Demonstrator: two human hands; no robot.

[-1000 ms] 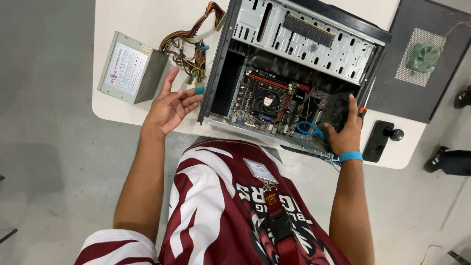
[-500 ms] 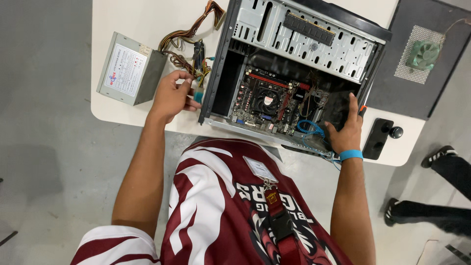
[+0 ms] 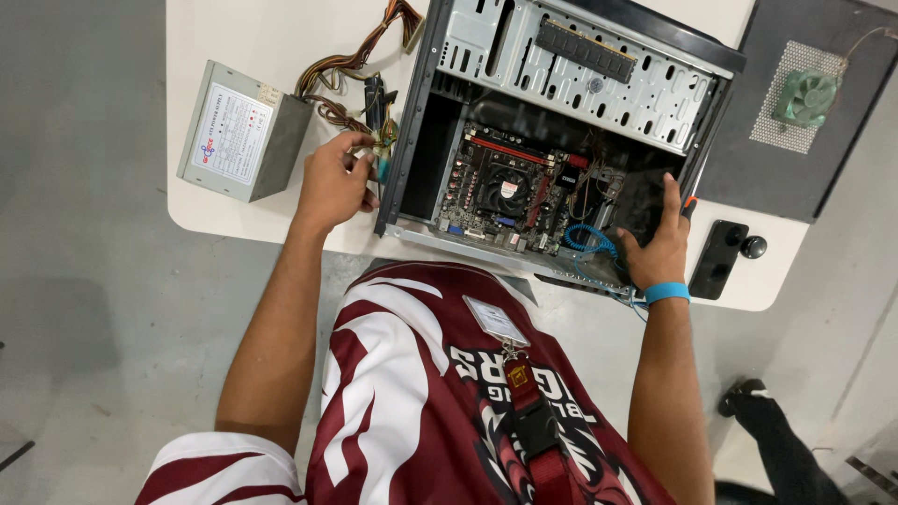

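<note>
left hand (image 3: 332, 182) grip closed on cable bundle (image 3: 379, 150) | right hand (image 3: 659, 248) open inside computer case (image 3: 561, 112)

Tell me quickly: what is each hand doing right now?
Left hand: fingers closed on the power supply cables.
Right hand: open, resting inside the computer case, holding nothing visible.

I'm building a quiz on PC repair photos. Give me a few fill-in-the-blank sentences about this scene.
1. The left hand grips a bundle of ____ from the grey power supply.
2. The right hand wears a ____ wristband.
3. The open computer case lies on a ____ table.

Missing words: cables; blue; white
</note>
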